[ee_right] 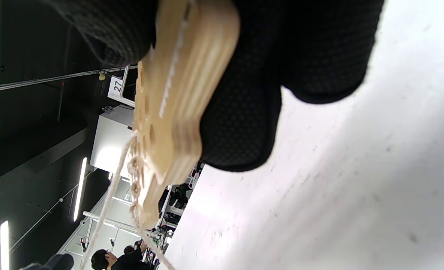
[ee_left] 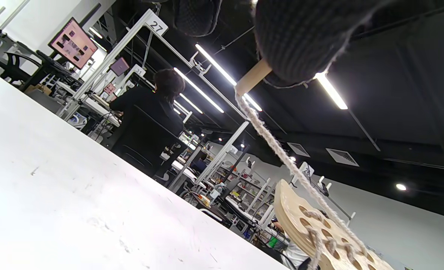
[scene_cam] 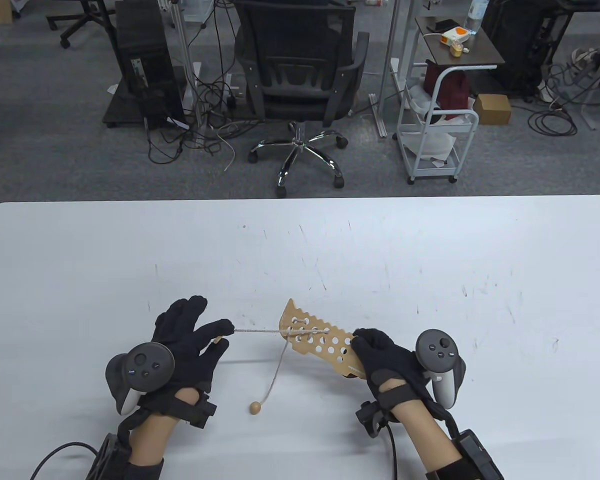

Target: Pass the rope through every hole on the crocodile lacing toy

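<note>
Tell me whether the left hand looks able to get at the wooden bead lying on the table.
Probably yes, once freed: the bead lies on bare table just right of the left hand, nothing between them. But that hand now pinches the rope's wooden tip.

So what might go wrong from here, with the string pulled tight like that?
The left hand pinches only the small wooden tip of the rope; a hard tug might slip it free. The right hand holds the crocodile board by one end, lifted off the table, so pulling could twist it. The slack tail with the bead hangs loose and might snag. Many holes are not yet laced.
</note>
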A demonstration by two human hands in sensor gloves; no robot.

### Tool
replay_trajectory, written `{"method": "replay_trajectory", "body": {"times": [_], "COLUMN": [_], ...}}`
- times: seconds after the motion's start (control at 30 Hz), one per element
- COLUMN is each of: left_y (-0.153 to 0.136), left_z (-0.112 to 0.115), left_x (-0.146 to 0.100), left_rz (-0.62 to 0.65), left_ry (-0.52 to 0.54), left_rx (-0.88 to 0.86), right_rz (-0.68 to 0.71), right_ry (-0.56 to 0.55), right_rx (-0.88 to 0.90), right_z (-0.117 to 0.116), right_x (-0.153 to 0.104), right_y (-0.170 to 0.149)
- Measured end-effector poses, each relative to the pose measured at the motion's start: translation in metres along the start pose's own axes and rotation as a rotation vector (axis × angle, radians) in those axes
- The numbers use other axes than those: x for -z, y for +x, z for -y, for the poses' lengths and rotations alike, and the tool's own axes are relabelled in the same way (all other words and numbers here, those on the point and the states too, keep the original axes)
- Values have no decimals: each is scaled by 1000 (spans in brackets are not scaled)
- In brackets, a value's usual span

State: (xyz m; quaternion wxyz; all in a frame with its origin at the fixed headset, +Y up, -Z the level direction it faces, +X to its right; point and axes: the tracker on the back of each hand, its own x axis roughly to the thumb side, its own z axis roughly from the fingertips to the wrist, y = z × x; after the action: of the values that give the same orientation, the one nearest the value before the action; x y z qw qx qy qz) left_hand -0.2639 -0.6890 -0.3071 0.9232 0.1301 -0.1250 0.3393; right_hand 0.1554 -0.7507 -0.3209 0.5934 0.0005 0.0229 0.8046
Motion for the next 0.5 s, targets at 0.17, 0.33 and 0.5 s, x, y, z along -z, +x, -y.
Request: {"method": "replay_trajectory", "body": {"times": [0.17,0.33,0.5], "left_y": [-7,-14,-20], "left_z": [-5,-11,-17], "left_x": [1,1,1], "left_rz": [-30,-58,-86], "left_ry": [24,54,82], "left_rx": [-9,-17,-27], "right_rz": [-10,-24,-36], "right_ry": [-21,-42,-65], "right_rx": [9,17,14], "right_z": [5,11,16], "right_x": [2,4,6], "right_y": [-2,-5,-8]}}
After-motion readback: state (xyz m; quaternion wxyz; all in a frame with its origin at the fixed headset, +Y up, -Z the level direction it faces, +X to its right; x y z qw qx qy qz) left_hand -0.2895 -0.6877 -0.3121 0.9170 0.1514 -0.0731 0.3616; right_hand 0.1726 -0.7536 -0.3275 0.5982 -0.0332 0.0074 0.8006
